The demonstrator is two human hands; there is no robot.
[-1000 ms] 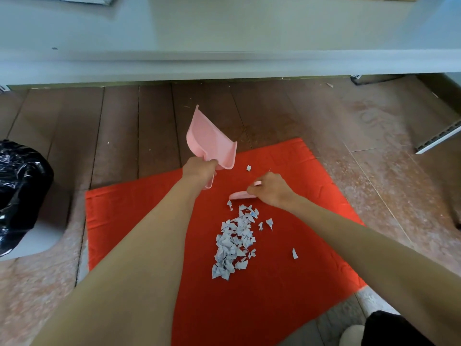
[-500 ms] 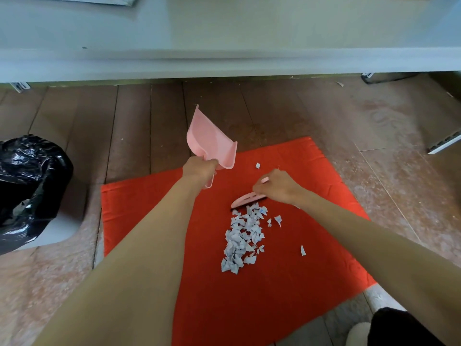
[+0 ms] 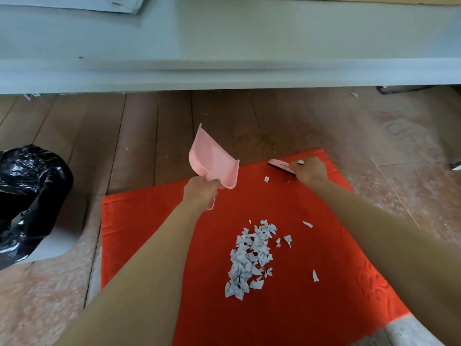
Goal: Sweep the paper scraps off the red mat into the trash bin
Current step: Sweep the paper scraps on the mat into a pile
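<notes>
A red mat [image 3: 149, 226] lies on the floor with a heap of pale paper scraps [image 3: 250, 258] near its middle. Single scraps lie apart: one [image 3: 266, 179] near the far edge, others [image 3: 315, 275] to the right of the heap. My left hand [image 3: 200, 192] grips the handle of a pink dustpan [image 3: 212, 161], held tilted above the mat's far edge. My right hand [image 3: 309, 171] holds a small pink brush [image 3: 280, 166] with dark bristles at the mat's far edge, beyond the lone scrap. The trash bin [image 3: 27, 196], lined with a black bag, stands to the left of the mat.
A long grey ledge [image 3: 224, 58] runs across the back above the floor. Wooden floorboards [image 3: 139, 136] lie beyond the mat and speckled tiles [image 3: 399, 158] to the right. A white base [image 3: 55, 248] shows under the bin.
My right hand has moved the brush away from the top of the heap, out to the mat's far edge. The dustpan has stayed raised in my left hand.
</notes>
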